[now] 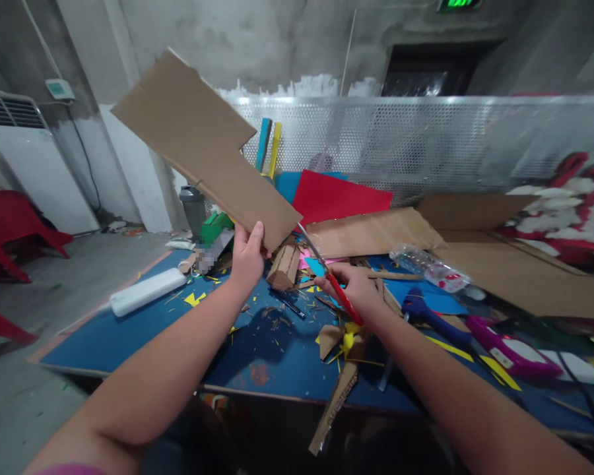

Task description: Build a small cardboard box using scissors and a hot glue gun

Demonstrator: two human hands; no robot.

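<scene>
Near edge of the table (129, 343): we log a cardboard strip (334, 402) hanging over the edge, with yellow paper scraps (349, 340) just behind it.

Our right hand (359, 290) is wrapped around the red handles of the scissors (339, 293). The blades point up and left towards the lower corner of the cardboard sheet (202, 145). Whether they touch it we cannot tell.

Our left hand (247, 254) pinches that sheet by its lower edge, thumb in front, and holds it tilted in the air above the table's middle.

Right side: a blue-handled tool (428, 315) and a magenta tool (505, 346) lie side by side.

Containers: a clear plastic bottle (428, 267) lies on its side right of centre, contents not discernible. A grey bin (194, 208) stands beyond the far left corner, its inside hidden.

Writing: the bottle's red label is too small to read. The green lit sign (458, 5) overhead is illegible.

Far side: a red paper sheet (341, 198) and large cardboard panels (505, 270) lie before a perforated metal screen (426, 138).

Open room: the near left corner is mostly bare blue surface, with a white oblong object (146, 291) at the left edge.
</scene>
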